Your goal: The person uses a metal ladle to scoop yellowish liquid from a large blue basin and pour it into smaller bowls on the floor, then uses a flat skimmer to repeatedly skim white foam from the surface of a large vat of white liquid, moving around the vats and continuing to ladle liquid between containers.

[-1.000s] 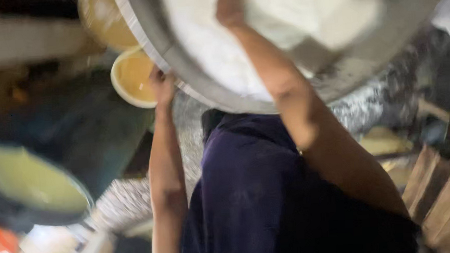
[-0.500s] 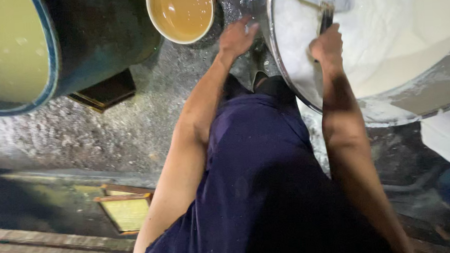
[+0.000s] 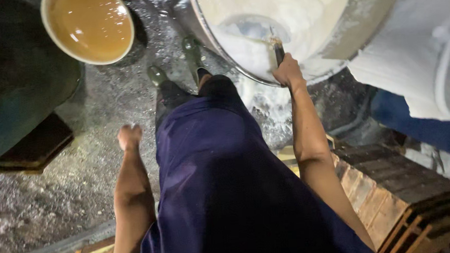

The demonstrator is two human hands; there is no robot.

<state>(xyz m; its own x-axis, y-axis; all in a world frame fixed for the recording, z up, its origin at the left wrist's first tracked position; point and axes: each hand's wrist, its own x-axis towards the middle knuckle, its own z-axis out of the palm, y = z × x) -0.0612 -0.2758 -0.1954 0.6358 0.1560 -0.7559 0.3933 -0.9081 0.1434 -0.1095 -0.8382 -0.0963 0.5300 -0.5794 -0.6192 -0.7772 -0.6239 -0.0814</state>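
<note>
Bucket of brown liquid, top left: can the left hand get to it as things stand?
Probably yes. The left hand hangs closed and empty over wet floor, and nothing stands between it and the bucket. The right hand holds a tool in the big metal pan.

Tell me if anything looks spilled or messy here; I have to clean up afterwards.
Yes. White residue has run down below the big metal basin onto the wet floor, beneath the right hand holding a tool. The left hand hangs clenched, holding nothing.
</note>
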